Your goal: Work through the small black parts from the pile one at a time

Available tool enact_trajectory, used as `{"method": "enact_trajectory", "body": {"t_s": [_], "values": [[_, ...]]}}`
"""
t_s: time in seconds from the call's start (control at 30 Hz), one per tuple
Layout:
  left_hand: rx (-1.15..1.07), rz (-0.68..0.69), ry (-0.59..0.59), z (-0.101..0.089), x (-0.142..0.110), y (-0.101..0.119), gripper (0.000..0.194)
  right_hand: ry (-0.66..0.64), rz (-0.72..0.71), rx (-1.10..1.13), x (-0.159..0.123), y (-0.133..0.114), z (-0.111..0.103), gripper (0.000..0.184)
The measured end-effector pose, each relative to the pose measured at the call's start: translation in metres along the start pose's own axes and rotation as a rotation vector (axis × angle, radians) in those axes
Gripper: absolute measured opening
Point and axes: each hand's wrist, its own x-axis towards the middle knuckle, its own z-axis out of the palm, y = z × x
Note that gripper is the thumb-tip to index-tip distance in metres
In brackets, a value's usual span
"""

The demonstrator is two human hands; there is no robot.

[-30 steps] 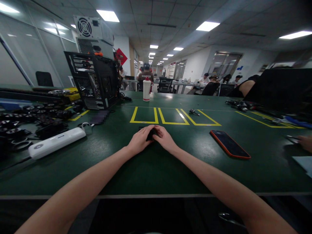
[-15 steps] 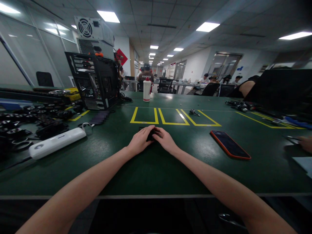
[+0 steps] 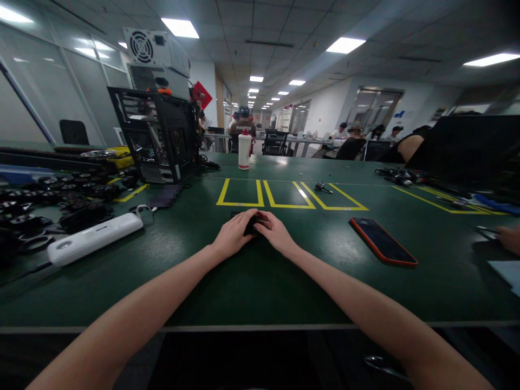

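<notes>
Holding a small black thing (image 3: 250, 226), mostly hidden, in curled left fingers (image 3: 246, 215) and right fingers (image 3: 267, 217), not let go yet.

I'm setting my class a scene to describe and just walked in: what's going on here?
A person sits at a green table, left hand and right hand together around a small black object, mostly hidden by the fingers. Just beyond are yellow tape outlines, with a small dark part at the right-hand one. A phone lies to the right, and a white cup stands farther back. Another person's hand shows at the right edge.
</notes>
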Motion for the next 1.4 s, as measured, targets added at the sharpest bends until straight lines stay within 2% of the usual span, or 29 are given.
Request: {"method": "enact_trajectory", "body": {"t_s": [0.2, 0.37, 0.6, 0.9, 1.1, 1.3, 1.4], "values": [[0.000, -0.006, -0.004, -0.0005, 0.0000, 0.0002, 0.062, -0.035, 0.008, 0.056, -0.0042, -0.0041, -0.0002, 0.033], [-0.001, -0.007, -0.007, -0.0015, -0.0001, 0.0012, 0.063, -0.005, -0.010, 0.068, -0.0040, -0.0068, -0.0005, 0.023], [0.002, -0.016, -0.004, 0.0002, 0.0003, 0.0001, 0.062, -0.022, 0.024, 0.040, -0.0017, -0.0023, -0.0029, 0.038], [-0.005, 0.000, 0.003, -0.0009, 0.0001, 0.0008, 0.063, -0.001, 0.008, 0.105, -0.0006, -0.0046, 0.0000, 0.023], [-0.001, -0.007, -0.002, -0.0001, 0.0003, 0.0005, 0.062, 0.004, 0.050, 0.095, 0.0018, 0.0001, -0.0009, 0.035], [0.002, -0.007, 0.004, 0.0004, 0.0002, 0.0000, 0.062, -0.037, 0.027, 0.116, -0.0029, -0.0056, -0.0006, 0.034], [-0.001, -0.003, 0.002, 0.0001, 0.0003, 0.0003, 0.061, -0.028, 0.002, 0.134, -0.0037, -0.0069, 0.0002, 0.028]]}}
